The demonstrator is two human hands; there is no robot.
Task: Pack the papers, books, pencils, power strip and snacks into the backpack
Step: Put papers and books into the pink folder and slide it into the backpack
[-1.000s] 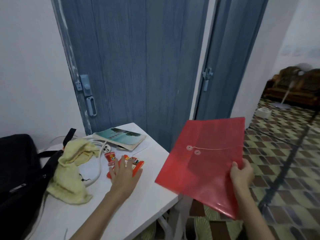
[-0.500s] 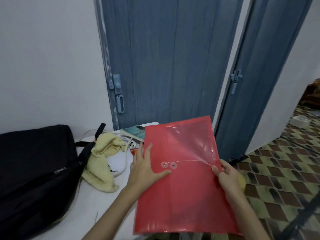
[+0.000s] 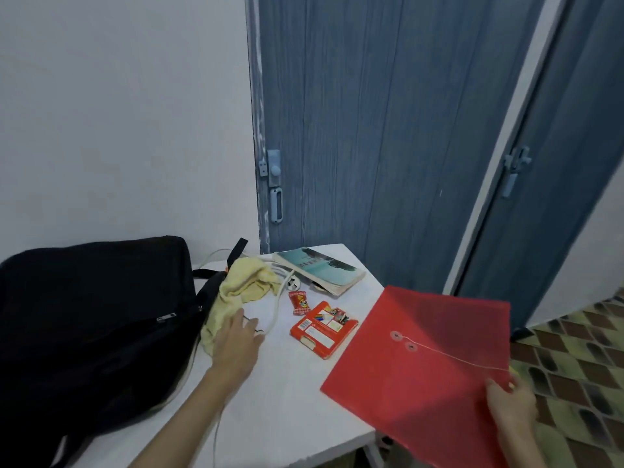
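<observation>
My right hand grips the lower right corner of a red string-tie paper envelope, which hangs over the table's right edge. My left hand is open with fingers spread, resting by a yellow cloth beside the black backpack. The backpack lies on the left, its zipper looking closed. A red pencil box and a small red snack packet lie in the middle. A teal book sits at the back. The white power strip cable and plug curl near the cloth.
The white table ends just right of the pencil box and drops to a patterned tiled floor. Blue doors stand close behind the table. A white wall rises behind the backpack.
My left hand has let go of the red envelope and moved left to the yellow cloth by the backpack. The right hand has swung the envelope down and to the right.
</observation>
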